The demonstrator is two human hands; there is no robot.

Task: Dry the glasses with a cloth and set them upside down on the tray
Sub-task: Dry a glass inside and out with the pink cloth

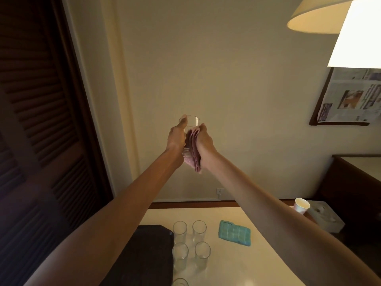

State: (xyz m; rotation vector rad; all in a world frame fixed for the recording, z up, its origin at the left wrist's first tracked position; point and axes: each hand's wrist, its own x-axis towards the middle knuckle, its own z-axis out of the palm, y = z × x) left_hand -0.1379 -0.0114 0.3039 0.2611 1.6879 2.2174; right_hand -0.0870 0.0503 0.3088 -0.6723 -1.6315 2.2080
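Observation:
I hold a clear glass [192, 121] up high in front of the wall, its mouth upward. My left hand [176, 136] grips its side with the thumb near the rim. My right hand [203, 141] holds a folded pink cloth [194, 155] against the glass's other side. Down on the table, several upright clear glasses [190, 244] stand in two rows beside a dark tray [148, 254], which lies to their left under my left forearm with nothing visible on it.
A folded teal cloth [234, 235] lies on the cream table [237, 265] right of the glasses. A paper cup [301, 205] and a white box [325, 215] sit at far right. A lampshade [350, 27] hangs upper right; a louvred door [41, 120] stands left.

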